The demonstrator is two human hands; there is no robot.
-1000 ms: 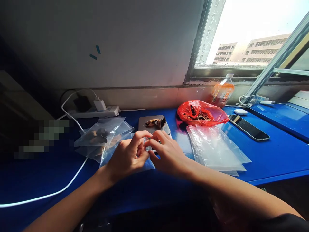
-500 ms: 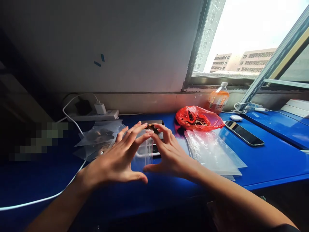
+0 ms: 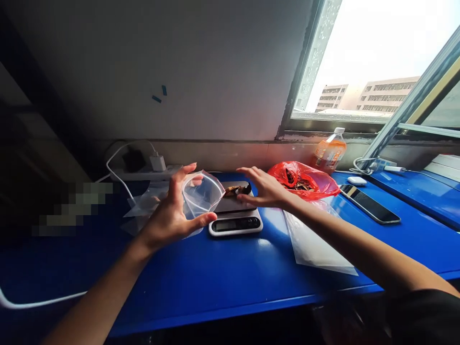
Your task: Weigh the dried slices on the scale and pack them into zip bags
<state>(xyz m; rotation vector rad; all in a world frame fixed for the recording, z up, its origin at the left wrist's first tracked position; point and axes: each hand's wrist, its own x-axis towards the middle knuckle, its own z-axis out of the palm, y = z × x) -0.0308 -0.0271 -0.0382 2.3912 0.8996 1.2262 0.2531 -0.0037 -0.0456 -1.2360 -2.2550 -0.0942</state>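
Holding a clear bag with its mouth wide, the left hand sits left of the dried pieces, which lie on the scale toward the back edge of the tabletop, just beside the right hand, thumb and fingers parted, thumb contact indeterminable.

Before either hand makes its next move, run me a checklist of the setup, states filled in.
1. Clear bag in the left hand, mouth spread open: ok.
2. Brown pieces on the scale: ok.
3. Right hand touching those pieces: cannot tell; its thumb and fingers are apart beside them.
4. Display readable: not ok; it looks dark, no figures legible.
5. Red bag open: ok, brown bits showing inside.
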